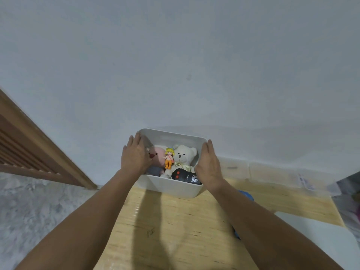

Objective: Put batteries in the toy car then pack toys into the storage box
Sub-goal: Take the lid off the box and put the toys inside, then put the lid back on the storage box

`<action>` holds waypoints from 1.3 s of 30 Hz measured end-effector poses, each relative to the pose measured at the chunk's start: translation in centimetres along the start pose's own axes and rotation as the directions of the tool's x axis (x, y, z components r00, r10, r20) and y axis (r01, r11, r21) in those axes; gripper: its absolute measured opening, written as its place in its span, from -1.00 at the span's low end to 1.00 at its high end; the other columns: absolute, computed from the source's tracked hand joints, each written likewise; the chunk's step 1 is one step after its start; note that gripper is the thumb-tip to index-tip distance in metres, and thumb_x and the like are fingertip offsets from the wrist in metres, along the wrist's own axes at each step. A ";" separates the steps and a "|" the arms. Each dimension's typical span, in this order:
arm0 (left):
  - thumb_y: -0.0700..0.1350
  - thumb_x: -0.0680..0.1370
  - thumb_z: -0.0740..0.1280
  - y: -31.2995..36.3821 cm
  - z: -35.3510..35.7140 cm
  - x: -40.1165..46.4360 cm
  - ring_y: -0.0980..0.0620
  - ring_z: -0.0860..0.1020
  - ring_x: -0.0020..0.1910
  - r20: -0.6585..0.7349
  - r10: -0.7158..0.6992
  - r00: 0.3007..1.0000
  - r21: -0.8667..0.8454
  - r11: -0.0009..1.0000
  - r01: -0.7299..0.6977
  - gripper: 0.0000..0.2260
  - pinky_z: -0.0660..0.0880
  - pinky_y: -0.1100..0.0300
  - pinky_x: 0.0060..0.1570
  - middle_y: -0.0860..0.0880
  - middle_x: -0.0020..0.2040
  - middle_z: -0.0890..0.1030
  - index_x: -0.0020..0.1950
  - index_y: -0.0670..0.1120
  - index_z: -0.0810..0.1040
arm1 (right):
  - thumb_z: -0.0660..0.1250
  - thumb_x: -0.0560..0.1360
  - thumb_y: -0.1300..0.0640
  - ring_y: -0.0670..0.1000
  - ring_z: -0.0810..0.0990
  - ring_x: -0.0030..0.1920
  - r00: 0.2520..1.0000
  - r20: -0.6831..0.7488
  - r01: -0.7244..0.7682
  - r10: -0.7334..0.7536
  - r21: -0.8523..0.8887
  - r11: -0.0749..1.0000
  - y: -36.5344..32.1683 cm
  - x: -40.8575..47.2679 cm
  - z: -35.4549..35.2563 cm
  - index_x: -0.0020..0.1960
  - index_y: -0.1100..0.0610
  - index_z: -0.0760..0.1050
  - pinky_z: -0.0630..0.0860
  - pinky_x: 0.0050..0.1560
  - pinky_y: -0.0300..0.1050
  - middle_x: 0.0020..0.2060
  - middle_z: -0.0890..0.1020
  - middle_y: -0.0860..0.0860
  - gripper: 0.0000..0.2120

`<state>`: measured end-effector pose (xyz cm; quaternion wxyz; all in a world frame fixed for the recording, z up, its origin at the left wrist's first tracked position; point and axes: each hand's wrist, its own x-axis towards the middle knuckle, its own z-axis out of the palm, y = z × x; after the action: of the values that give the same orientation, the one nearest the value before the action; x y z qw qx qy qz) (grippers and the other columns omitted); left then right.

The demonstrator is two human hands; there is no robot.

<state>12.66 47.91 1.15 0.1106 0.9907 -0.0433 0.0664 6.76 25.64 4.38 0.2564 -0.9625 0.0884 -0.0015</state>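
Two hands, left hand (135, 155) and right hand (208, 165), press flat, fingers extended, against opposite sides of the storage box (171, 187) at the worktop's (175, 230) far edge.

The storage box (171, 187) sits on the table (175, 230) between the left hand (135, 155) and right hand (208, 164); bear (184, 155), doll (169, 157) and remote (186, 176) lie inside.

The left hand (135, 155) covers the left wall of the storage box (171, 187) and part of the pink plush (158, 155); a grey toy (154, 170) below it shows only partly. The right arm hides most of a blue object (247, 194) on the surface (175, 230). White print on the black toy (186, 176) is too small to read. A white sheet (319, 236) is cut off at the right edge
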 end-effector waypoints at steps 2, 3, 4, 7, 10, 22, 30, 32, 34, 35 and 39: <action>-0.11 0.50 0.34 -0.3 0.1 -0.1 -0.23 0.30 0.38 0.032 0.022 0.999 -0.029 0.999 -0.021 -0.52 0.38 -0.09 0.25 -0.19 0.44 0.35 0.37 -0.26 0.39 | 0.21 0.39 0.49 0.22 0.42 0.33 1.000 0.019 -0.007 0.007 -0.015 1.000 -0.1 0.0 -0.1 0.49 0.29 0.11 0.42 0.19 -0.04 0.56 0.02 0.12 -0.30; -0.13 0.50 0.33 -0.4 0.0 -0.2 -0.23 0.29 0.38 0.027 0.026 0.999 -0.043 0.999 -0.024 -0.54 0.38 -0.08 0.27 -0.20 0.44 0.35 0.37 -0.26 0.39 | 0.21 0.39 0.49 0.22 0.42 0.33 1.000 0.026 -0.011 0.012 -0.021 1.000 -0.1 0.0 -0.2 0.50 0.29 0.11 0.41 0.19 -0.05 0.56 0.01 0.11 -0.30; -0.14 0.51 0.32 -0.4 0.0 -0.2 -0.23 0.27 0.40 0.030 0.019 0.999 -0.053 0.998 -0.018 -0.54 0.36 -0.08 0.29 -0.20 0.44 0.34 0.38 -0.26 0.38 | 0.20 0.40 0.49 0.21 0.41 0.34 0.999 0.034 -0.019 0.020 -0.031 0.999 -0.2 0.1 -0.2 0.51 0.29 0.10 0.41 0.20 -0.06 0.57 0.00 0.10 -0.29; -0.14 0.52 0.30 -0.4 -0.1 -0.3 -0.21 0.21 0.44 0.054 0.007 0.998 -0.035 0.999 -0.005 -0.51 0.33 -0.06 0.34 -0.19 0.47 0.29 0.42 -0.25 0.33 | 0.18 0.43 0.47 0.19 0.41 0.36 0.998 0.054 -0.033 0.036 -0.056 0.998 -0.2 0.2 -0.3 0.52 0.26 0.07 0.41 0.21 -0.05 0.57 -0.04 0.06 -0.31; -0.11 0.51 0.29 -0.4 -0.4 -0.4 -0.20 0.20 0.44 0.095 -0.002 0.996 -0.011 1.000 0.004 -0.49 0.32 -0.09 0.33 -0.17 0.48 0.28 0.43 -0.23 0.31 | 0.22 0.45 0.42 0.18 0.42 0.36 0.995 0.098 -0.019 0.025 -0.066 0.998 0.0 0.2 -0.8 0.52 0.22 0.08 0.42 0.19 -0.03 0.57 -0.07 0.02 -0.32; -0.05 0.53 0.30 9.5 -3.9 -3.2 -0.18 0.19 0.50 -0.024 0.100 0.995 -0.089 0.991 -0.101 -0.51 0.10 -0.13 0.43 -0.16 0.43 0.39 0.42 -0.18 0.37 | 0.21 0.60 0.05 0.10 0.25 0.48 0.995 0.091 -0.040 0.031 0.099 0.994 6.0 -1.7 -6.5 0.52 0.16 0.19 0.22 0.46 -0.01 0.50 0.27 0.07 -0.46; -0.09 0.54 0.30 22.9 -3.4 -7.6 -0.11 0.42 0.30 0.049 0.262 0.964 -0.304 0.923 -0.236 -0.60 0.36 0.05 0.25 -0.12 0.25 0.55 0.37 -0.16 0.46 | 0.29 0.55 0.01 0.11 0.45 0.34 0.981 0.066 -0.188 0.181 0.118 0.975 16.2 -5.6 -11.9 0.44 0.14 0.32 0.38 0.33 -0.07 0.38 0.45 0.09 -0.50; -0.07 0.56 0.29 26.1 -2.8 -9.3 -0.07 0.47 0.25 0.114 0.292 0.950 -0.321 0.915 -0.243 -0.61 0.37 0.09 0.22 -0.07 0.24 0.56 0.37 -0.13 0.46 | 0.30 0.55 0.01 0.12 0.44 0.36 0.974 0.072 -0.220 0.213 0.100 0.970 19.0 -6.9 -13.1 0.43 0.15 0.34 0.36 0.32 -0.09 0.38 0.46 0.10 -0.50; -0.06 0.56 0.30 29.5 -1.9 -11.2 -0.07 0.51 0.19 0.189 0.326 0.926 -0.345 0.905 -0.248 -0.61 0.40 0.11 0.20 -0.07 0.23 0.57 0.37 -0.13 0.46 | 0.30 0.54 0.00 0.12 0.43 0.36 0.964 0.083 -0.258 0.252 0.078 0.963 22.3 -8.6 -14.3 0.42 0.16 0.35 0.35 0.30 -0.09 0.38 0.46 0.10 -0.50; -0.06 0.56 0.30 31.0 -1.3 -12.3 -0.07 0.52 0.19 0.236 0.332 0.913 -0.366 0.901 -0.233 -0.60 0.41 0.12 0.20 -0.08 0.24 0.57 0.38 -0.13 0.45 | 0.31 0.54 0.00 0.12 0.44 0.35 0.957 0.094 -0.282 0.275 0.067 0.957 24.0 -9.5 -14.8 0.42 0.17 0.35 0.36 0.28 -0.10 0.37 0.46 0.11 -0.49; -0.07 0.54 0.33 35.7 1.7 -16.4 -0.08 0.49 0.27 0.425 0.277 0.862 -0.420 0.903 -0.083 -0.55 0.40 0.17 0.21 -0.11 0.28 0.55 0.42 -0.15 0.41 | 0.33 0.52 0.01 0.13 0.43 0.36 0.925 0.111 -0.370 0.364 0.034 0.929 30.3 -12.8 -16.0 0.41 0.20 0.37 0.37 0.28 -0.10 0.37 0.46 0.10 -0.49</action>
<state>-6.93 14.04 4.80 0.2836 0.9258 -0.1756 -0.1782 -11.75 -5.88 3.82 0.2824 -0.9205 0.2534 0.0937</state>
